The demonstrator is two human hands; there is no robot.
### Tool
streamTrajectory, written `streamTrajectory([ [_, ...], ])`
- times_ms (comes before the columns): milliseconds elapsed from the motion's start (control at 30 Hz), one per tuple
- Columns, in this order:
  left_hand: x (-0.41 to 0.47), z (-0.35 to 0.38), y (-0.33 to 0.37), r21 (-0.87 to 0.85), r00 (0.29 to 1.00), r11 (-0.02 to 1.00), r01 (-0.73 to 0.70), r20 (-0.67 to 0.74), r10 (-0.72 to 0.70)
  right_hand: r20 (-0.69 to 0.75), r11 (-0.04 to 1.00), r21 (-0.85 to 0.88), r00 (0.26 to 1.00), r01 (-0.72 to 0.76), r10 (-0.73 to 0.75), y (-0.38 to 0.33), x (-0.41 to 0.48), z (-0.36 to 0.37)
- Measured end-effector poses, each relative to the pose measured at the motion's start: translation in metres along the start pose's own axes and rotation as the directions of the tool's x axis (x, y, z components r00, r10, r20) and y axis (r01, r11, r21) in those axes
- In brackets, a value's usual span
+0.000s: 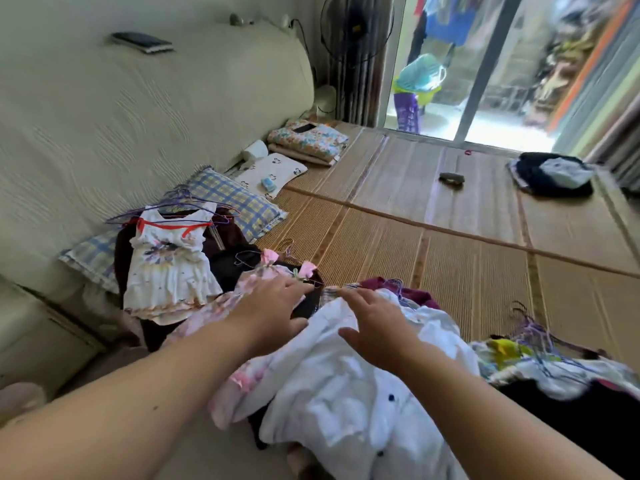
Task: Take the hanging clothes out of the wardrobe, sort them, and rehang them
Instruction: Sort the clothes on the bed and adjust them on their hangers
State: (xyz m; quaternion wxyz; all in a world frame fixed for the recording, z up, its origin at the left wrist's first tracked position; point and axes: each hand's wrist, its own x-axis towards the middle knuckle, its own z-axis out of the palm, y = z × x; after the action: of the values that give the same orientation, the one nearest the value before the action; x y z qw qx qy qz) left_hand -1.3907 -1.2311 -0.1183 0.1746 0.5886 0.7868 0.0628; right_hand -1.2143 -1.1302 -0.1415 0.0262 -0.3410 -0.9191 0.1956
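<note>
A white garment with dark buttons (346,403) lies crumpled in front of me on the bed. My right hand (375,327) rests flat on its upper part with fingers spread. My left hand (273,306) lies with straight fingers on a pink floral dress (228,386) and a dark garment under it. To the left a small white dress with red straps (169,261) lies on a purple hanger over dark clothes. At the right lies a heap of mixed clothes with several purple wire hangers (540,344).
A woven straw mat (450,244) covers the bed. A checked pillow (235,199), a folded floral cloth (308,140) and a cream padded headboard (138,116) are at the left. A dark bundle of clothes (550,174) lies at the far right, by a glass door.
</note>
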Motion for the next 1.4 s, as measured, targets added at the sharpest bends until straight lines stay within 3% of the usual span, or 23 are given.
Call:
streamTrajectory([
  [200, -0.038, 0.047, 0.137, 0.030, 0.964, 0.964, -0.263, 0.042, 0.262, -0.020, 0.986, -0.041, 0.987, -0.159, 0.158, 0.053, -0.133, -0.031],
  [367, -0.047, 0.083, 0.242, -0.003, 0.905, 0.908, -0.419, 0.074, 0.418, -0.046, 0.935, -0.044, 0.935, -0.353, 0.351, 0.118, -0.224, -0.060],
  [567, -0.028, 0.130, 0.360, 0.040, 0.852, 0.858, -0.512, 0.154, 0.501, -0.068, 0.862, 0.022, 0.860, -0.506, 0.506, 0.223, -0.312, -0.085],
  [733, -0.001, 0.180, 0.460, -0.052, 0.876, 0.897, -0.439, 0.196, 0.440, -0.009, 0.850, 0.043, 0.850, -0.526, 0.526, 0.327, -0.362, -0.112],
  [933, 0.032, 0.227, 0.528, -0.151, 0.926, 0.949, -0.276, 0.224, 0.305, 0.044, 0.855, 0.064, 0.857, -0.515, 0.513, 0.427, -0.379, -0.131],
  [1133, 0.084, 0.271, 0.533, -0.119, 0.940, 0.978, -0.174, 0.275, 0.201, 0.127, 0.831, 0.095, 0.835, -0.548, 0.536, 0.502, -0.354, -0.101],
  [1400, 0.189, 0.361, 0.496, -0.013, 0.934, 0.995, -0.100, 0.344, 0.098, 0.216, 0.781, 0.102, 0.781, -0.616, 0.587, 0.606, -0.274, -0.003],
])
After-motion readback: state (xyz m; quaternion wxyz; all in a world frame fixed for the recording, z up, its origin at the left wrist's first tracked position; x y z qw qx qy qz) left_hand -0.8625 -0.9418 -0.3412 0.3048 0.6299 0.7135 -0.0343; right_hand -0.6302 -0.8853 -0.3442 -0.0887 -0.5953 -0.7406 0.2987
